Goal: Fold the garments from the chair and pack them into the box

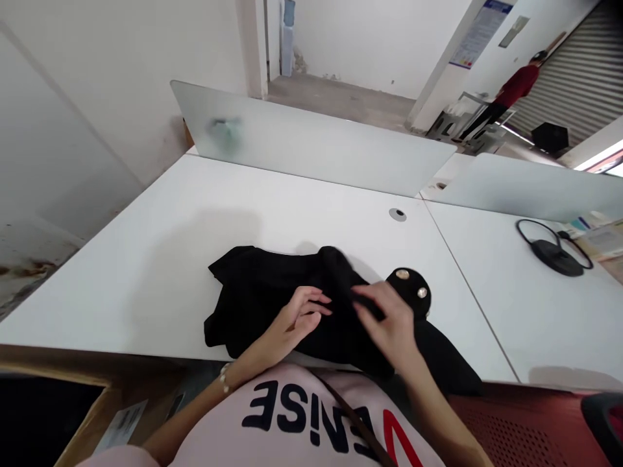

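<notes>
A crumpled black cloth garment (272, 301) lies on the white desk (146, 292), and part of it hangs over the front edge near my body. At its right end is a rounded black part with two gold buttons (409, 292). My left hand (302, 318) rests on the cloth with its fingers curled and slightly apart. My right hand (387, 321) seems to pinch a fold of the cloth near the buttons. The fingers partly hide that fold.
A frosted divider panel (306, 139) runs along the far desk edge, and a cable grommet (398, 215) sits in the desktop. To the right lie a black cable with a round base (549, 253) and papers (601, 240). A person in red (518, 87) stands far back.
</notes>
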